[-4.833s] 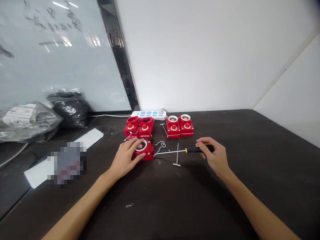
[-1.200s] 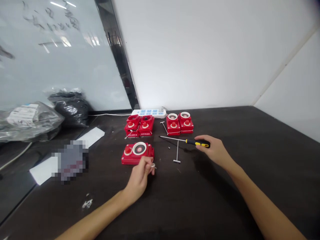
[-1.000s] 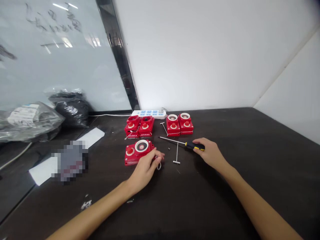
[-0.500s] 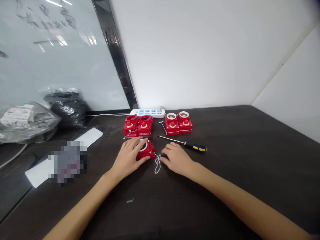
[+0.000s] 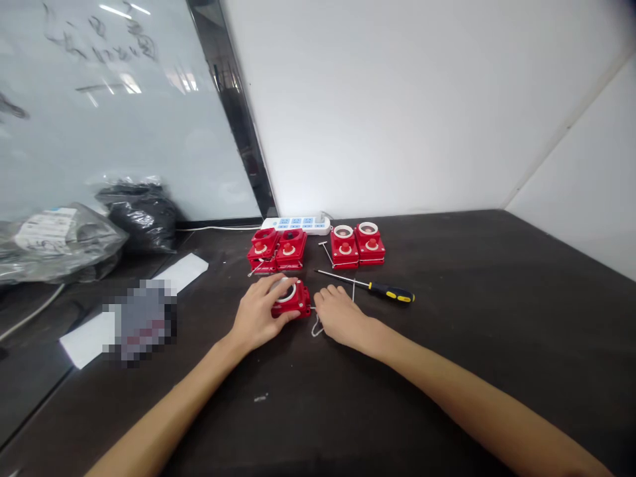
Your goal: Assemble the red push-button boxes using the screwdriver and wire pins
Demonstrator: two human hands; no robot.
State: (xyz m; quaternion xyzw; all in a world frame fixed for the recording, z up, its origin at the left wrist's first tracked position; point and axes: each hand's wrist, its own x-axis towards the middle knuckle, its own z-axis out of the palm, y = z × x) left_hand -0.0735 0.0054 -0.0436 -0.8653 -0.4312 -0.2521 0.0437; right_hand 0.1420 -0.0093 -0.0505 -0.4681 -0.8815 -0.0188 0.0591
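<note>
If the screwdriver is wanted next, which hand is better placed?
Probably the right hand: it's nearer the screwdriver, whose handle lies on its side. It's at the white cord, though; grip hidden. The left hand is farther off, holding the red box.

The nearest box (image 5: 303, 301) is red, ring (image 5: 291, 296) and cord (image 5: 315, 333) white, screwdriver handle (image 5: 391, 293) black and yellow.

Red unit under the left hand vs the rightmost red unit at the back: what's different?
The front unit is partly covered by the left hand; the rear unit is untouched. The front unit's white cord runs from its right end to the right hand; the rear unit shows a pale line along its near side. Both have red housings and a white ring.
</note>
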